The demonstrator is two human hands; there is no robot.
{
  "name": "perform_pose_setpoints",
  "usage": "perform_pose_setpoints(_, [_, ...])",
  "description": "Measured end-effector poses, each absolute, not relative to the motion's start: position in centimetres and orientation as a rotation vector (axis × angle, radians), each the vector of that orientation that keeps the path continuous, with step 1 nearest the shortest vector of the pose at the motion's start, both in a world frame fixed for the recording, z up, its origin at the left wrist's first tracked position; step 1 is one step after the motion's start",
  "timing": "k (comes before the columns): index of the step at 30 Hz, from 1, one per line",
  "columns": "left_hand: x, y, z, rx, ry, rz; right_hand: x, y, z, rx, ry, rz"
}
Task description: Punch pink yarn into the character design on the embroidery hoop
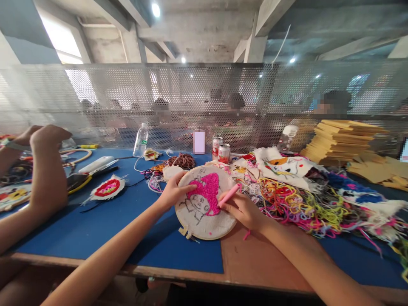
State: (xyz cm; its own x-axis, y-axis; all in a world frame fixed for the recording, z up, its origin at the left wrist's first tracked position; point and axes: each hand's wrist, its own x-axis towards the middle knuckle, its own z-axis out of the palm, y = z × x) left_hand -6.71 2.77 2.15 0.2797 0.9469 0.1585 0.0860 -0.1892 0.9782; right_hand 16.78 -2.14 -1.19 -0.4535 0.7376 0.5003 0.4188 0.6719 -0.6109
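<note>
A round embroidery hoop point(188, 223) with white cloth is held up in front of me, tilted, over the table. On the cloth is a drawn figure whose hair area is filled with bright pink loops point(208, 187). My left hand point(174, 191) grips the hoop's left rim, thumb over the front. In my right hand point(244, 208) is a pink punch needle point(230, 195), its tip at the right edge of the pink loops. A short pink yarn end point(247, 234) hangs below that hand. The hoop's clamp point(185, 232) points down at the lower left.
Piled tangled yarn point(287, 199) covers the table's right side. Two cans point(223, 154) and a plastic bottle point(140, 140) stand behind. Brown envelopes point(338, 138) are stacked far right. Another person's arms point(47, 170) rest at left, near a red patch point(108, 187). A perforated metal screen point(178, 89) closes the back.
</note>
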Motion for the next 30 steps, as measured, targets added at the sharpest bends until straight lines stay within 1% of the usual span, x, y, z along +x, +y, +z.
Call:
perform_pose_setpoints(8, [-6.66, 2.72, 2.26, 1.581, 1.017, 1.082, 16.92, -2.02, -1.47, -0.885, -2.054, 0.581])
perform_pose_setpoints(17, [-6.67, 2.68, 2.28, 1.561, 1.021, 1.083, 16.90, -2.05, -1.17, -0.834, -2.118, 0.459])
perform_pose_setpoints(21, [-6.73, 2.83, 2.21, 1.573, 1.032, 1.084, 16.80, -1.76, -1.21, -0.742, -2.197, 0.409])
perform_pose_setpoints(25, [-6.76, 3.00, 1.99, 1.578, 1.033, 1.099, 16.78, -1.57, -1.15, -0.678, -2.301, 0.311])
perform_pose_setpoints(30, [-6.67, 2.92, 1.84, 1.560, 1.034, 1.093, 16.68, -1.62, -1.11, -0.700, -2.431, 0.162])
